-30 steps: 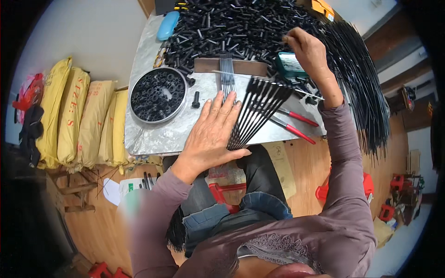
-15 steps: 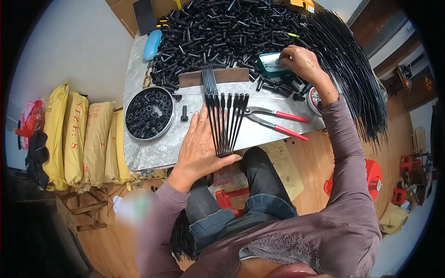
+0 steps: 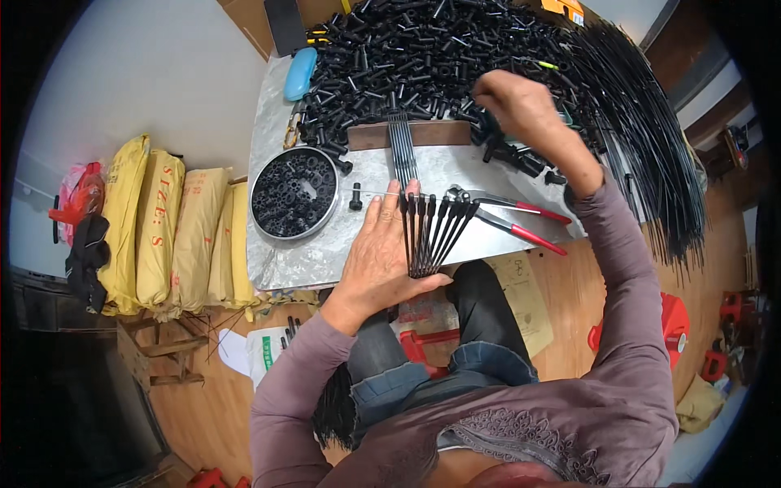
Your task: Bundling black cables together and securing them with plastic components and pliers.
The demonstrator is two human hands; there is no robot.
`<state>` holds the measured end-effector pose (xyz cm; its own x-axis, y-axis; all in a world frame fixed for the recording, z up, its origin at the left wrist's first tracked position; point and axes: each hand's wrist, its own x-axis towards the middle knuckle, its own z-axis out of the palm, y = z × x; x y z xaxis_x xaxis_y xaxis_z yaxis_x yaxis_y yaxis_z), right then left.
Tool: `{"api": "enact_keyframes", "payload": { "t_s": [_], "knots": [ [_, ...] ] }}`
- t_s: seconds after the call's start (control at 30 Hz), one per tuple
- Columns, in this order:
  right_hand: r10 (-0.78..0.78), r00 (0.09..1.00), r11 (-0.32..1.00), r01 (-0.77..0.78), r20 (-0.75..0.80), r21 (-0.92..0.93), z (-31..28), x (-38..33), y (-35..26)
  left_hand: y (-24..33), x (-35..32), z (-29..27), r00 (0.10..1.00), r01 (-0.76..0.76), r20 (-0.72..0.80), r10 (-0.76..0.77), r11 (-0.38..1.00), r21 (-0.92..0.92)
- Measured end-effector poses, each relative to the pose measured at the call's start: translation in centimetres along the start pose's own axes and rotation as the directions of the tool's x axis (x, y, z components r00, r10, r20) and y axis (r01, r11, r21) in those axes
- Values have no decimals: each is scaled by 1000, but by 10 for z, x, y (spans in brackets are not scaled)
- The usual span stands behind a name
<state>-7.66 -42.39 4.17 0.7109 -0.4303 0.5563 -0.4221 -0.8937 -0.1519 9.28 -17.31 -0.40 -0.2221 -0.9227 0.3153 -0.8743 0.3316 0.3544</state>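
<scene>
On the metal-topped desk (image 3: 309, 260), the left hand (image 3: 382, 256) lies flat, palm down, pinning a fan of thin black rods (image 3: 431, 236) near the front edge. The right hand (image 3: 521, 102) reaches into the heap of small black tubes (image 3: 423, 49), fingers curled; what it grips is hidden. Keeping the rods evenly spread and firmly pressed should make this step easier.

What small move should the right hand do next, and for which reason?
Probably it should close on one small black piece in the pile and lift it out. The right hand already reaches into that pile at the far side of the table, and whether it holds anything cannot be seen. The left hand presses a fanned bundle of black rods flat, their ends bare.
</scene>
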Motion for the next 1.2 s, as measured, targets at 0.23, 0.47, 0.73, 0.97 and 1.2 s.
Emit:
{"api": "enact_keyframes", "payload": {
  "t_s": [0.23,0.47,0.73,0.97,1.2],
  "knots": [
    [-76,985,989,54,157,141,55,22,-27,1,4,3,999,15,37,-17,999,51],
    [34,970,962,-97,242,256,67,32,-29,-2,3,3,999,26,30,-27,999,41],
    [62,963,941,-145,263,306,69,34,-26,-2,5,1,999,35,40,-34,999,-4],
    [97,957,920,-191,274,342,75,32,-26,-5,3,5,998,42,41,-41,999,-30],
    [77,971,911,-160,225,380,75,36,-28,-7,3,2,998,33,52,-32,999,-19]
  ]
}}
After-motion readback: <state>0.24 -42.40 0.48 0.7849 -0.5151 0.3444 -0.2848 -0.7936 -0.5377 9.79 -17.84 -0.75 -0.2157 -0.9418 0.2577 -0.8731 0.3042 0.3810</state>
